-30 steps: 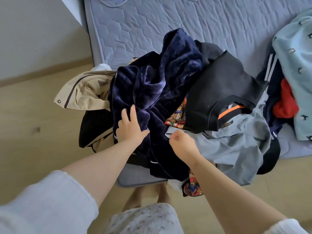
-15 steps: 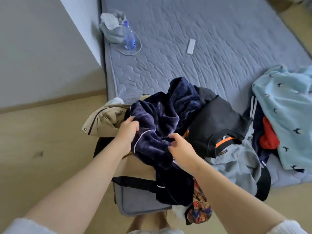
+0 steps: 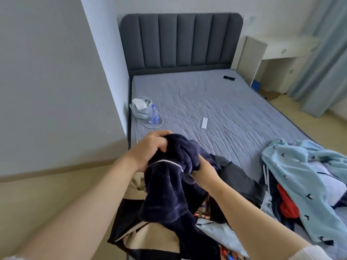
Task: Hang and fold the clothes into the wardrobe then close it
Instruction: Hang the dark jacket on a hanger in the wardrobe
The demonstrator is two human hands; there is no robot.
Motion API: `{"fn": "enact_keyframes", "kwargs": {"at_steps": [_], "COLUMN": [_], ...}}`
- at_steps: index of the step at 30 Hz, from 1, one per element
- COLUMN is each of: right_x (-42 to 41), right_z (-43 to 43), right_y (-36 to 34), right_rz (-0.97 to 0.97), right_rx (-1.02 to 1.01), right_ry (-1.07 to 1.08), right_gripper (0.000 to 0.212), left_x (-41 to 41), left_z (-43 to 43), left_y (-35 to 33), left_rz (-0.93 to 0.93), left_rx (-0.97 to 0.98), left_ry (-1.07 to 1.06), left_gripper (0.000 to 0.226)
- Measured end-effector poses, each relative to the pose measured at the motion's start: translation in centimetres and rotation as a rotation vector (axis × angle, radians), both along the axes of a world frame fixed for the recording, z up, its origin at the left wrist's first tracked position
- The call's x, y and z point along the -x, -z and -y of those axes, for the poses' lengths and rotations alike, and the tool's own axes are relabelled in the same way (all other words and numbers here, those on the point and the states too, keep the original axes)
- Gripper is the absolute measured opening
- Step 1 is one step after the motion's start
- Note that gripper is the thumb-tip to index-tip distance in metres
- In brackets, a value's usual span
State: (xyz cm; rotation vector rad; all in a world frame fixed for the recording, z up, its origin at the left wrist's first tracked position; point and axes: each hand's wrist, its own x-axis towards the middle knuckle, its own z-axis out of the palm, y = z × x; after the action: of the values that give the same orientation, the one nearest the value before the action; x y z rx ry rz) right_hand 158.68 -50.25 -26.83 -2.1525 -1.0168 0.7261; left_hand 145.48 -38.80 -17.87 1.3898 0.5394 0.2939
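A dark navy plush garment (image 3: 165, 192) with thin white piping hangs lifted above the clothes pile at the foot of the bed. My left hand (image 3: 150, 147) grips its top edge, fingers curled over the fabric. My right hand (image 3: 203, 169) grips the same garment just to the right, a little lower. Under it lie a beige jacket (image 3: 146, 239), a black garment (image 3: 238, 179), a pale grey-blue garment (image 3: 216, 229) and a patterned colourful piece (image 3: 204, 211). The wardrobe is not in view.
The grey mattress (image 3: 216, 102) holds a light blue fleece (image 3: 304, 186) with dark bird prints, a red item (image 3: 287, 205), a white remote (image 3: 204, 123), a black object (image 3: 229, 78), and a bag with a water bottle (image 3: 154, 114). Wall at left, curtain at right.
Both hands have raised the navy garment up off the pile. My view has tilted upward, bringing the headboard and the far side of the room into sight.
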Motion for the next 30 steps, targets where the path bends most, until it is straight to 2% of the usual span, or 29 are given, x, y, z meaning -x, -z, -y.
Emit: {"fn": "enact_keyframes", "kwargs": {"at_steps": [1, 3, 4, 6, 8, 9, 12, 13, 14, 15, 17, 18, 19, 20, 22, 24, 25, 27, 28, 29, 30], "right_x": [0.0, -0.2, -0.2, -0.1, 0.4, 0.8, 2.2, 2.8, 3.0, 3.1, 2.6, 2.2, 1.8, 1.4, 0.7, -0.1, -0.3, -0.8, -0.8, -0.8, -0.5], "right_z": [0.0, 0.5, 0.8, 1.3, 1.4, 1.5, 1.8, 2.1, 2.3, 2.5, 2.9, 3.0, 3.1, 3.1, 3.0, 2.8, 2.8, 2.3, 1.8, 1.3, 0.7], "right_y": [-0.7, -1.7, -2.3, -3.6, -4.7, -5.3, -6.1, -6.3, -6.2, -6.3, -6.4, -6.3, -5.9, -5.6, -4.7, -4.0, -3.9, -4.0, -4.3, -4.6, -4.9], "right_rz": [0.016, -0.128, -0.225, -0.33, -0.397, -0.359, -0.261, -0.275, -0.271, -0.26, -0.221, -0.231, -0.258, -0.3, -0.285, -0.145, -0.068, 0.062, 0.111, 0.151, 0.178], "right_rx": [0.031, -0.061, -0.144, -0.264, -0.343, -0.36, -0.39, -0.394, -0.376, -0.334, -0.193, -0.133, -0.097, -0.09, -0.128, -0.151, -0.137, -0.069, -0.025, 0.015, 0.063], "right_ry": [0.005, 0.12, 0.198, 0.271, 0.206, 0.127, -0.071, -0.104, -0.137, -0.179, -0.275, -0.282, -0.244, -0.162, 0.054, 0.217, 0.247, 0.192, 0.126, 0.045, -0.03], "right_gripper": [0.021, 0.026, 0.03, 0.035, 0.033, 0.032, 0.039, 0.042, 0.045, 0.046, 0.045, 0.045, 0.045, 0.043, 0.038, 0.037, 0.044, 0.067, 0.07, 0.062, 0.043], "left_x": [0.2, 0.8, 0.9, 0.7, -0.1, -0.4, -1.1, -0.9, -0.3, 0.4, 0.7, 0.2, -0.7, -1.8, -2.6, -2.1, -1.8, -1.0, -0.7, -0.4, -0.1], "left_z": [-0.1, -0.2, -0.5, -1.4, -1.5, -1.3, 0.0, 0.5, 0.7, 1.0, 1.1, 1.2, 1.3, 0.9, 0.8, 1.1, 0.9, 0.7, 0.6, 0.3, 0.1], "left_y": [-0.2, -0.4, -0.3, 0.5, 1.3, 1.6, 2.0, 2.2, 3.4, 3.8, 4.1, 3.8, 3.1, 2.6, 1.7, 0.1, -0.7, -2.1, -2.8, -3.3, -3.9], "left_rz": [-0.018, -0.106, -0.192, -0.35, -0.43, -0.465, -0.55, -0.545, -0.449, -0.407, -0.359, -0.394, -0.413, -0.393, -0.264, -0.151, -0.106, -0.023, 0.014, 0.047, 0.073], "left_rx": [0.037, 0.094, 0.077, -0.06, -0.175, -0.145, 0.253, 0.311, 0.336, 0.354, 0.343, 0.238, 0.259, 0.267, 0.154, 0.122, 0.12, 0.122, 0.119, 0.118, 0.128], "left_ry": [0.047, 0.109, 0.088, -0.044, -0.239, -0.256, -0.085, -0.027, 0.03, 0.005, -0.094, -0.131, -0.198, -0.263, -0.282, -0.185, -0.132, -0.036, 0.0, 0.025, 0.042], "left_gripper": [0.027, 0.028, 0.039, 0.072, 0.071, 0.068, 0.063, 0.06, 0.06, 0.059, 0.037, 0.023, 0.014, 0.016, 0.027, 0.037, 0.04, 0.036, 0.031, 0.028, 0.026]}}
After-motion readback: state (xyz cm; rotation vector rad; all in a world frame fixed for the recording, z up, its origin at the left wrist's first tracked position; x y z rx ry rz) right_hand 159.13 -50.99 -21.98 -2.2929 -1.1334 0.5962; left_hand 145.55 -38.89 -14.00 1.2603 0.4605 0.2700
